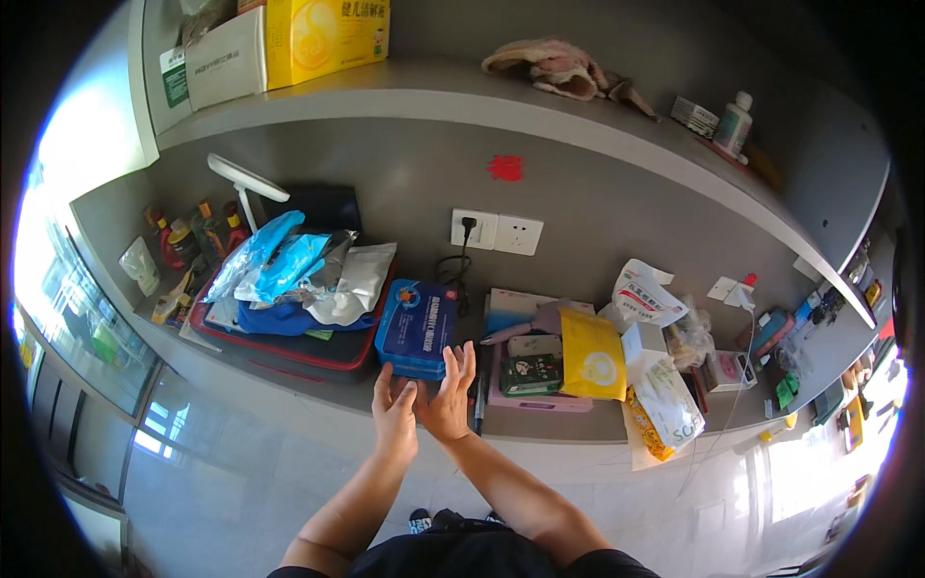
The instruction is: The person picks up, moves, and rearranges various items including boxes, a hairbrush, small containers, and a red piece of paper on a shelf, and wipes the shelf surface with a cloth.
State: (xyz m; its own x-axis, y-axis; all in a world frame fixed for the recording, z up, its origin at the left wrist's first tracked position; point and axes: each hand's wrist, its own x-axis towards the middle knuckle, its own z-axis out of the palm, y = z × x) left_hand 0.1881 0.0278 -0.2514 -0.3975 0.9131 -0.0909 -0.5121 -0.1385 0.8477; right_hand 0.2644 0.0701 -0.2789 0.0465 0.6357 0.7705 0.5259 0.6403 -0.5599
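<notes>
Your bench [540, 424] runs across the view, loaded on both sides, with a gray shelf [434, 77] curving above it. The largest thing on the bench is the black case [318, 358] with red trim, at left, with bright blue packets [289, 265] and a silver packet [361, 279] heaped on top. Behind that heap rises a white desk lamp [246, 178]. Up on the shelf, to your left, stands a yellow box [328, 43]. The blue box [416, 328] lies on the bench just right of the case, directly in front of you. A white pouch [646, 297] with red print sits farther right, and a yellow packet [594, 356] lies between it and the blue box. Both your hands are at the near end of the blue box: your right hand [446, 409] has its fingers extended and parted by the near right corner, while your left hand [395, 419] points its fingers at the near left corner; you cannot tell whether it grips. Smaller still are the dark green box [531, 375] left of the yellow packet, the white bottle [734, 123] on the shelf, and the black plug [468, 223] in the wall socket [499, 231].
</notes>
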